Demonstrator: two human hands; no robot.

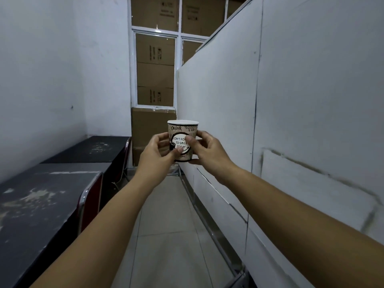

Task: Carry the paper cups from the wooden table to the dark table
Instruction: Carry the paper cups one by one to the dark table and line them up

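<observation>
A brown printed paper cup point(182, 129) with a white rim is held upright at arm's length over the aisle. My left hand point(156, 154) grips its left side and my right hand point(207, 151) grips its right side and base. Along the left wall stands a dark table point(41, 196) with a worn, scratched top, and a second dark table point(91, 149) stands beyond it. The cup is to the right of both tables, above the floor. No wooden table is in view.
A red chair with a chrome frame point(91, 196) is tucked at the near table's edge, another point(125, 154) at the far one. A white partition wall point(270, 121) lines the right side. Cardboard boxes point(152, 129) block the aisle's far end under a window. The tiled floor point(172, 235) runs between.
</observation>
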